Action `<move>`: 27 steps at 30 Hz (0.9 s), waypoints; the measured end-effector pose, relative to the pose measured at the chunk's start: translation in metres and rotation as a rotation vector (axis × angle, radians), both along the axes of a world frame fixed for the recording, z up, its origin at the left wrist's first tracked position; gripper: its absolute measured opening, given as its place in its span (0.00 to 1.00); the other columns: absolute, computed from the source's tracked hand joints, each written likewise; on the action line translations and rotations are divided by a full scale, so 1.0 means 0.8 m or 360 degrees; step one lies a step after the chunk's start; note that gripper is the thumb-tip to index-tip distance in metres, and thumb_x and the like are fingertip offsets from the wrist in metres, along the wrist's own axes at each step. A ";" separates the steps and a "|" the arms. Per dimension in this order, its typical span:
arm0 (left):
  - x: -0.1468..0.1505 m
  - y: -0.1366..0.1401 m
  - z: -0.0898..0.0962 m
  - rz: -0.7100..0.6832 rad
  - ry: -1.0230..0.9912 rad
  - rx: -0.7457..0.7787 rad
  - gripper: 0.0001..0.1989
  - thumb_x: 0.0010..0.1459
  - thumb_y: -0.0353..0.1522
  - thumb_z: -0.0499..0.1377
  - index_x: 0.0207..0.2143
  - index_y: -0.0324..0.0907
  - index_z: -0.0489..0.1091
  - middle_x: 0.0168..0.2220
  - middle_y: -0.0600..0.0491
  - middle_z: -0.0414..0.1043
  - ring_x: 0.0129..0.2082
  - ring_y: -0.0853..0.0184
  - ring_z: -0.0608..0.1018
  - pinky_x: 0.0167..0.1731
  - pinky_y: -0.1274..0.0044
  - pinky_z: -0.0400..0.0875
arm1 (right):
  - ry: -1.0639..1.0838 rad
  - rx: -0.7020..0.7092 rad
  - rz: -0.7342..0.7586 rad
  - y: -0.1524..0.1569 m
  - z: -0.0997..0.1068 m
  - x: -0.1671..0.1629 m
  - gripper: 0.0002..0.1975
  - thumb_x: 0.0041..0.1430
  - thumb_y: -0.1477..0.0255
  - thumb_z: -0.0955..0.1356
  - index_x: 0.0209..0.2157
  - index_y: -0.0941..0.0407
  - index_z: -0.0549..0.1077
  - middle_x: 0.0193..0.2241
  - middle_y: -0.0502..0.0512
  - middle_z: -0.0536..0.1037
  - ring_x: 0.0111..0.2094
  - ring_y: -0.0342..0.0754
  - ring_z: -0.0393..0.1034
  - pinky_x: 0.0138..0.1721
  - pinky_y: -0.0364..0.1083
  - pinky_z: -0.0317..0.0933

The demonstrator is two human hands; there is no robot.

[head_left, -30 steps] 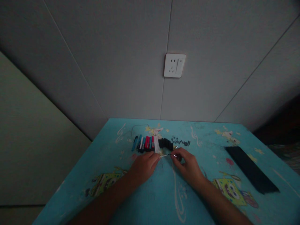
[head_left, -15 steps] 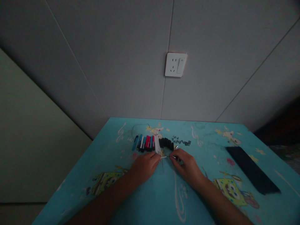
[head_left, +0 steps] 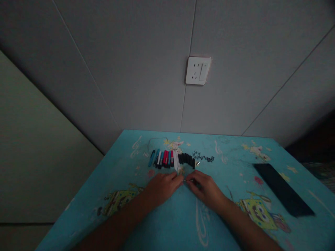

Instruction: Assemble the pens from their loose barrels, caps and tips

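Note:
My left hand [head_left: 166, 185] is closed, fingertips pinching a thin white stick like a pen refill, which is mostly hidden now. Opposite it, my right hand [head_left: 205, 185] is also closed in a pinch, on a small dark and shiny piece [head_left: 189, 180] too small to name. The fingertips of both hands nearly meet, and the piece spans the narrow gap. Just beyond them lies a bundle of thin white sticks [head_left: 177, 161]. Left of it is a row of pen barrels [head_left: 164, 158] in blue, red, white and black; right of it, a curved row of short black cylinders [head_left: 187, 159].
Several small dark bits [head_left: 202, 157] lie right of the black cylinders, with a small shiny metal piece [head_left: 198, 163] nearby. A dark flat strip [head_left: 284, 190] rests on the right of the blue cartoon-print table [head_left: 172, 223]. The wall [head_left: 146, 69] carries a socket [head_left: 198, 70].
Both hands have come slightly closer to me and nearer together. The white stick, earlier visible between them, is now mostly covered by fingers.

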State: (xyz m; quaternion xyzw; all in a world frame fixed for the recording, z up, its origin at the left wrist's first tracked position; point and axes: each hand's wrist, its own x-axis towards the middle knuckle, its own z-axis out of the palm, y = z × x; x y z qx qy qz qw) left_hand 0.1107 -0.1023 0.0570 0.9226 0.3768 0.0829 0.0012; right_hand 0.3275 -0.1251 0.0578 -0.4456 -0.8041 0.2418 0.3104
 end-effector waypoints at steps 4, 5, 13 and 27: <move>0.000 -0.001 0.001 -0.0028 -0.0010 -0.0008 0.07 0.67 0.35 0.50 0.39 0.45 0.67 0.32 0.54 0.71 0.29 0.66 0.76 0.26 0.76 0.62 | 0.0016 -0.0035 0.0009 -0.001 -0.003 -0.003 0.06 0.65 0.71 0.64 0.39 0.54 0.74 0.33 0.53 0.75 0.33 0.46 0.70 0.37 0.44 0.65; 0.000 -0.001 0.001 -0.0048 -0.0014 -0.0021 0.07 0.67 0.34 0.50 0.38 0.45 0.67 0.32 0.54 0.71 0.29 0.66 0.76 0.26 0.77 0.62 | 0.0011 -0.0043 0.0018 -0.001 -0.003 -0.003 0.06 0.65 0.71 0.64 0.40 0.54 0.74 0.33 0.53 0.75 0.34 0.46 0.70 0.37 0.44 0.65; -0.003 0.000 0.000 -0.0034 -0.0092 -0.0080 0.10 0.68 0.33 0.48 0.37 0.44 0.67 0.30 0.54 0.72 0.29 0.67 0.76 0.28 0.77 0.63 | 0.0067 -0.0034 0.0041 0.002 0.007 0.000 0.09 0.66 0.69 0.64 0.43 0.52 0.75 0.36 0.53 0.76 0.38 0.46 0.72 0.42 0.45 0.65; -0.001 0.004 -0.008 -0.0021 -0.0244 -0.0161 0.08 0.68 0.34 0.50 0.44 0.44 0.67 0.35 0.53 0.75 0.35 0.66 0.78 0.32 0.77 0.67 | -0.0003 -0.0027 -0.0028 0.002 0.001 0.001 0.07 0.65 0.70 0.64 0.39 0.53 0.74 0.33 0.52 0.75 0.34 0.46 0.70 0.38 0.44 0.65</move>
